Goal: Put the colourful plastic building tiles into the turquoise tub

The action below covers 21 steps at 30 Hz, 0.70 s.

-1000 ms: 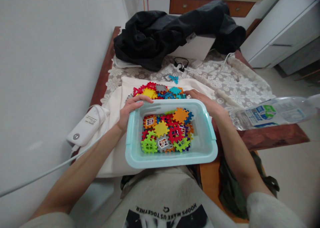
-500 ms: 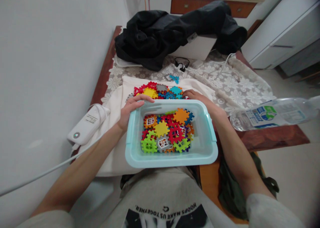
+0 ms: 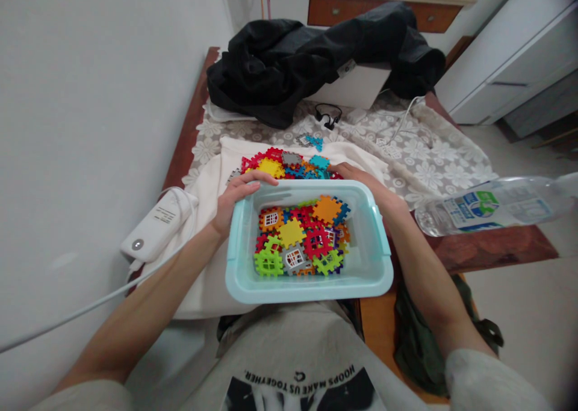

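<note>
Left hand [image 3: 235, 199], arm outstretched, curls over the far-left rim of the one pale-blue plastic bin [image 3: 307, 290], fingers clamped on it. Right hand [image 3: 363, 181] lies along the far-right corner, and I cannot tell its grip. The bin sits near, centre. I count two heaps of interlocking tiles: one inside [image 3: 293, 233], one beyond [image 3: 284, 163].

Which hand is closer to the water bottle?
Right. The right hand sits at the far right corner of the tub, nearer the water bottle; the left hand grips its far left corner.

bin [image 3: 377, 260]: pale blue | tiles [image 3: 300, 236]: multicoloured | jacket [image 3: 289, 68]: black
</note>
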Each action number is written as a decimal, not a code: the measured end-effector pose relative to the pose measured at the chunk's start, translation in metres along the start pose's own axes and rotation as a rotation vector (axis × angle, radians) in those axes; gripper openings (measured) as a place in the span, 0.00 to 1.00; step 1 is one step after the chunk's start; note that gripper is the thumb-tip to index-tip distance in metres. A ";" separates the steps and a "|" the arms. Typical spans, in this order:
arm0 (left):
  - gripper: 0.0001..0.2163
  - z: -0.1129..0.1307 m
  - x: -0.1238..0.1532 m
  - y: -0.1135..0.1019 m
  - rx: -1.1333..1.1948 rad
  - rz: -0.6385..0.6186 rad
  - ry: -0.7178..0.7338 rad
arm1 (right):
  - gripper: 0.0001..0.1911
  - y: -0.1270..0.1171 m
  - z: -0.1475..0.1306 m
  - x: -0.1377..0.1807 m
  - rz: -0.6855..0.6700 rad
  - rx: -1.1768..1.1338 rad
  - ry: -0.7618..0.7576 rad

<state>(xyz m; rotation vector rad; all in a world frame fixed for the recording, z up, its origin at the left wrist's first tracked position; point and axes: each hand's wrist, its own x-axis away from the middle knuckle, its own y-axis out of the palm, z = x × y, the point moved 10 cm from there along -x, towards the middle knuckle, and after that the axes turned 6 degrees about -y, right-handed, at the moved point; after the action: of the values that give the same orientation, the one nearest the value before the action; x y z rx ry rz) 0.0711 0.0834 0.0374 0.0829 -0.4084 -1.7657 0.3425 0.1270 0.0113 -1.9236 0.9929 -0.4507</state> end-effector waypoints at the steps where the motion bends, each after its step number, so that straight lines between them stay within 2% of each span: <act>1: 0.10 0.000 0.000 0.000 -0.006 0.003 0.001 | 0.27 0.001 0.000 0.000 -0.005 0.004 -0.013; 8: 0.11 -0.001 0.001 -0.001 -0.029 0.008 -0.007 | 0.29 0.004 0.006 -0.002 -0.014 0.008 -0.018; 16: 0.10 0.001 0.001 -0.001 -0.017 0.008 0.003 | 0.27 -0.009 -0.003 0.001 0.047 0.009 0.028; 21: 0.10 0.000 0.001 0.001 -0.029 -0.001 -0.002 | 0.30 -0.013 -0.006 0.003 0.057 0.028 0.063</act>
<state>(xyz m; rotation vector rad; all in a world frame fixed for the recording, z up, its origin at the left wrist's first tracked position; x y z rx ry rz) 0.0713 0.0819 0.0380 0.0604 -0.3838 -1.7723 0.3466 0.1243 0.0257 -1.8609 1.0742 -0.4921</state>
